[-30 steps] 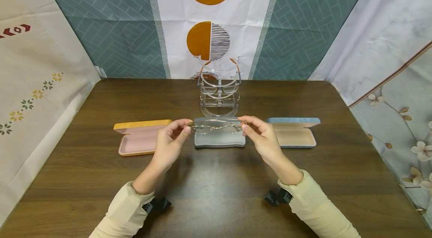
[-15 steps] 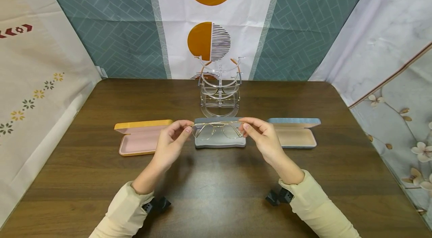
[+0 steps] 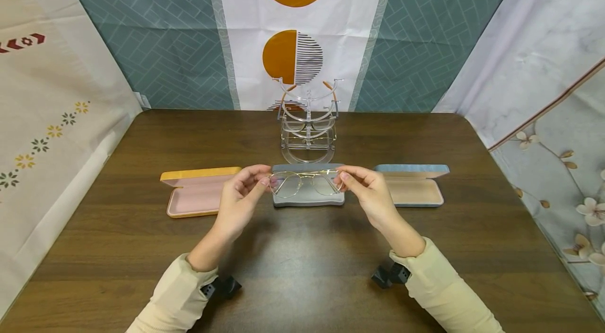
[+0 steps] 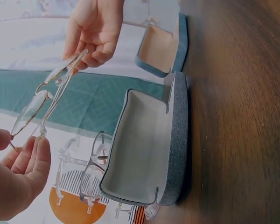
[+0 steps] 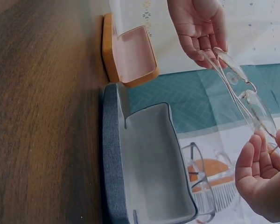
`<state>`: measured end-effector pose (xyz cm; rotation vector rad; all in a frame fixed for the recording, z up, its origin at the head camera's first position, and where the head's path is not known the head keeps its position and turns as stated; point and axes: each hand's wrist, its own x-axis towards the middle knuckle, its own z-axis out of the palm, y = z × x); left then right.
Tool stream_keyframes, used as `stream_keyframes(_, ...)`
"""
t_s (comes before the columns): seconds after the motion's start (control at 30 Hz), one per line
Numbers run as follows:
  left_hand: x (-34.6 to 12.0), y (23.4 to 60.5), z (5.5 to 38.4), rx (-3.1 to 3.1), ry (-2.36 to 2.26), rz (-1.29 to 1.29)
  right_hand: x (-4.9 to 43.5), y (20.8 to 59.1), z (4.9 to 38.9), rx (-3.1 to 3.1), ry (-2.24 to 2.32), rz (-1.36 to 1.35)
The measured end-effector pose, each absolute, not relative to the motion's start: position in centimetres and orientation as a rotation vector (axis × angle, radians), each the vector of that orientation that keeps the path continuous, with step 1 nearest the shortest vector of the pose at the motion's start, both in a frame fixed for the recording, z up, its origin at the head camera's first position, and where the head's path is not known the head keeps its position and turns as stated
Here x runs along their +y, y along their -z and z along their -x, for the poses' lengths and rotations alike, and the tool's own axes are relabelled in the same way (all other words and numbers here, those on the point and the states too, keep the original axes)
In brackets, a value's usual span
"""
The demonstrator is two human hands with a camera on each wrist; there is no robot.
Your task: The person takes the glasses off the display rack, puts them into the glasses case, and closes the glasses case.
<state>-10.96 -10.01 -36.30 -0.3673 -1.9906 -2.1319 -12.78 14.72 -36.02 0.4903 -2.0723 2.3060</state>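
A pair of thin gold-rimmed eyeglasses [image 3: 289,186] with clear lenses and folded temples is held up between my two hands. My left hand [image 3: 242,194] pinches its left end between thumb and fingers; my right hand [image 3: 367,192] grips the right end the same way. Behind the glasses in the head view lies an open grey eyeglass case [image 3: 308,204], which they overlap. Both wrist views show the glasses raised off the table, away from the case's pale lining [image 4: 137,144]. Fingertips hide the outer corners of the frame.
An open orange case [image 3: 191,214] with pink lining sits to the left, and an open blue case [image 3: 416,205] with beige lining to the right. Behind the grey case rises a clear display stand [image 3: 308,158] bearing other glasses [image 4: 89,179]. All stand on a brown wooden table [image 3: 302,270].
The eyeglasses have been turned so their lenses face the head camera more fully, with the lower rims now lower in view. Both hands have stayed almost in place, still holding the ends.
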Motion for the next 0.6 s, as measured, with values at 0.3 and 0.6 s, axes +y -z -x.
stream_keyframes(0.3,-10.29,36.13,10.57,-2.0,2.098,0.532,14.63,36.13,12.92,-2.062,-2.34,-0.469)
stream_keyframes(0.6,-10.51,36.43,10.76,-2.097,1.919,0.617,14.57,36.19,12.99,-2.055,-2.352,-0.459)
